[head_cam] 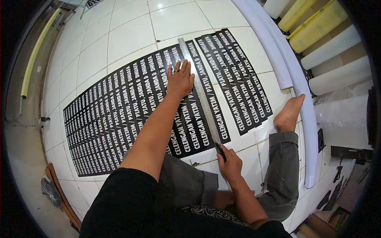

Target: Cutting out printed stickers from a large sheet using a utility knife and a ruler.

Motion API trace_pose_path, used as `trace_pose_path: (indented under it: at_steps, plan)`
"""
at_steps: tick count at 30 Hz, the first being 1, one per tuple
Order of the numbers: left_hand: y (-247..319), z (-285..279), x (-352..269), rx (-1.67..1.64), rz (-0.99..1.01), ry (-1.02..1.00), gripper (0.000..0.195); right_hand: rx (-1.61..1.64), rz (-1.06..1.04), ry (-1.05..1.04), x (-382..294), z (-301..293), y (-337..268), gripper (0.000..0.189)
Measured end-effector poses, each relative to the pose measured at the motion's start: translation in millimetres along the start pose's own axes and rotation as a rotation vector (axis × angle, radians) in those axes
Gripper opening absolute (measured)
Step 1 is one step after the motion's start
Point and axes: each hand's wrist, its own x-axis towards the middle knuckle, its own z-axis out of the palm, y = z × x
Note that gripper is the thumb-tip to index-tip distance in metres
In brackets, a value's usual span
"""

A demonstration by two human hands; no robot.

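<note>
A large black sheet [131, 104] printed with repeated rows of white lettering lies on the tiled floor. Across its right part runs a long metal ruler [200, 92], slanting down to the right. My left hand [180, 78] presses flat, fingers spread, on the ruler's edge and the sheet. At the ruler's lower end, my right hand [230, 163] grips a dark utility knife [219, 151], its tip at the sheet beside the ruler. Several separate black printed strips [235, 80] lie overlapping to the right.
My bare foot [288, 113] rests beside the strips. Long white rolls [300, 104] lie on the floor at the right, with yellow and white rolls [317, 26] beyond. Brown wooden strips [61, 193] are at lower left, near a yellow roll [37, 56] further up.
</note>
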Motion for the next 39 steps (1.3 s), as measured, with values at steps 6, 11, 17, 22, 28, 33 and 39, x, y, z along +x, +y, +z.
trace_pose_path:
  at_steps: [6,11,17,22,28,33,39]
  plan:
    - [2.1,6.5,-1.3,-0.008,0.015,0.027,0.058,0.004,0.049,-0.035,-1.8,-3.6,-1.5,0.043]
    - [-5.1,21.4,3.2,0.049,0.006,0.069,0.058,0.037,0.020,-0.009,-5.7,-1.5,6.6,0.045]
    - [8.3,20.8,14.4,0.118,0.011,0.025,0.058,0.060,0.069,-0.057,3.1,-13.5,20.0,0.043]
    - [10.2,25.4,12.3,0.143,0.008,0.003,0.059,0.084,0.057,-0.016,0.2,-10.0,27.8,0.043]
    - [8.2,23.6,9.7,0.134,0.011,-0.001,0.059,0.116,0.050,-0.029,-1.5,-9.9,26.6,0.041]
    - [8.4,23.9,11.4,0.114,0.001,-0.006,0.059,0.106,0.047,0.002,-0.1,-10.6,23.6,0.041]
    - [1.2,15.4,13.1,0.149,0.018,0.037,0.059,0.081,0.007,0.007,0.6,-5.1,19.6,0.038]
